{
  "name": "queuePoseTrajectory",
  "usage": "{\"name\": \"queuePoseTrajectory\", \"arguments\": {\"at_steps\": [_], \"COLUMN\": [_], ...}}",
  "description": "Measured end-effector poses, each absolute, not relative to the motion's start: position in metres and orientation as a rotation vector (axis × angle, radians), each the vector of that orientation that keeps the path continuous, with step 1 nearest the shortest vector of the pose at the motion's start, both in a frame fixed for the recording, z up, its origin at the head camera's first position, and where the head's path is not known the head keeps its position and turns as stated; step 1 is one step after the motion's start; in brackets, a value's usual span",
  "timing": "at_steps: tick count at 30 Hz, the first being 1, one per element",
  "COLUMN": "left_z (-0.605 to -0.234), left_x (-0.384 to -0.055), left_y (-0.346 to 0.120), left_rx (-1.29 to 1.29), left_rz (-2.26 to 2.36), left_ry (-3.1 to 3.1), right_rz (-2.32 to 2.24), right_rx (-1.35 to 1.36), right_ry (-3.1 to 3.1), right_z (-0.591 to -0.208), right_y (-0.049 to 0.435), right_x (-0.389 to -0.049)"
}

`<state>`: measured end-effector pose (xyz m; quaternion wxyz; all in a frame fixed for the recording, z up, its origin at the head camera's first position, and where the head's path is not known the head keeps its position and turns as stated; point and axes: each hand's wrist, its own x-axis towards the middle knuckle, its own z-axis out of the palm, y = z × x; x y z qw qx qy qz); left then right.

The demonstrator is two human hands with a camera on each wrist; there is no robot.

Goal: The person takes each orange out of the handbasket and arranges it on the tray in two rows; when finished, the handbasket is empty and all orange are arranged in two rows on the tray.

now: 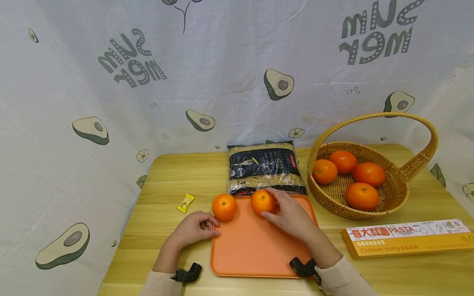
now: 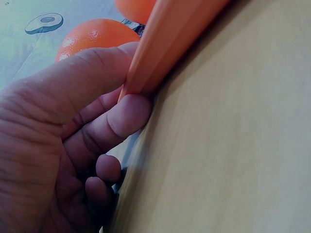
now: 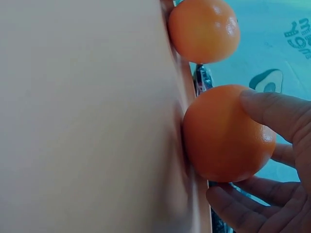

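Observation:
An orange tray (image 1: 255, 250) lies on the wooden table. My left hand (image 1: 195, 229) pinches its left rim between thumb and curled fingers, as the left wrist view shows up close. At the tray's far left corner sits one orange (image 1: 224, 207), just beyond the left fingertips. A second orange (image 1: 261, 202) rests near the middle of the tray's far edge. My right hand (image 1: 290, 211) grips this one, with the thumb (image 3: 272, 109) on one side and the fingers (image 3: 243, 206) curled around the other.
A bag of pasta (image 1: 263, 166) lies behind the tray. To the right stands a wicker basket (image 1: 329, 209) with a tall handle, holding several orange-red fruits. A yellow pasta box (image 1: 407, 238) lies in front of it. A small yellow packet (image 1: 185, 203) is left of the tray.

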<state>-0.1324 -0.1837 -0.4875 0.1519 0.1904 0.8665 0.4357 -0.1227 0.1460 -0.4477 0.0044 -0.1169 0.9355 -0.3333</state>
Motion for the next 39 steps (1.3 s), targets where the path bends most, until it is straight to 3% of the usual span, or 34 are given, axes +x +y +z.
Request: {"name": "queuePoseTrajectory", "arguments": {"at_steps": [11,39], "left_z": [-0.487,-0.488], "left_x": [-0.133,-0.133], "left_y": [-0.183,-0.183], "left_rx": [0.536,0.533], "left_rz": [1.266,1.280], "left_ry": [2.479,2.486], "right_rz": [-0.998,-1.147], "right_rx": [-0.350,-0.195], "right_ry": [2.945,3.221], "right_z": [-0.441,-0.373], "right_y": [0.152,0.226], "right_x": [-0.123,-0.108]}}
